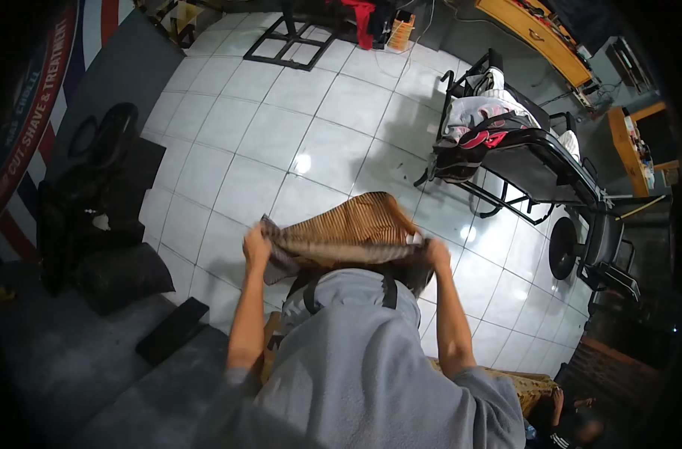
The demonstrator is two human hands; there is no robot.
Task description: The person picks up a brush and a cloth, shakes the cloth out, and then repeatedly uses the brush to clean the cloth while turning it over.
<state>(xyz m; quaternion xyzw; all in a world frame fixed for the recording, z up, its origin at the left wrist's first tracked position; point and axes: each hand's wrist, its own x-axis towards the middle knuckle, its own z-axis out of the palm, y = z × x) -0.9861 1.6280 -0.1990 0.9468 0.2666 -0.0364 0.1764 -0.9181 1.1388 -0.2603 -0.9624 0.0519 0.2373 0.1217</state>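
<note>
A brown and golden striped cloth is stretched between my two hands in front of my waist. My left hand grips its upper left corner, where a darker grey-brown edge folds over. At the other end, my right hand is closed on the cloth's right edge and looks slightly blurred. The middle of the cloth bulges forward over the tiled floor, and its near edge hangs close to my grey shirt.
To the right stands a black reclining chair with clothes heaped on it. Black padded seating lines the left side by a banner. A metal frame lies ahead. Another person's hand shows at lower right.
</note>
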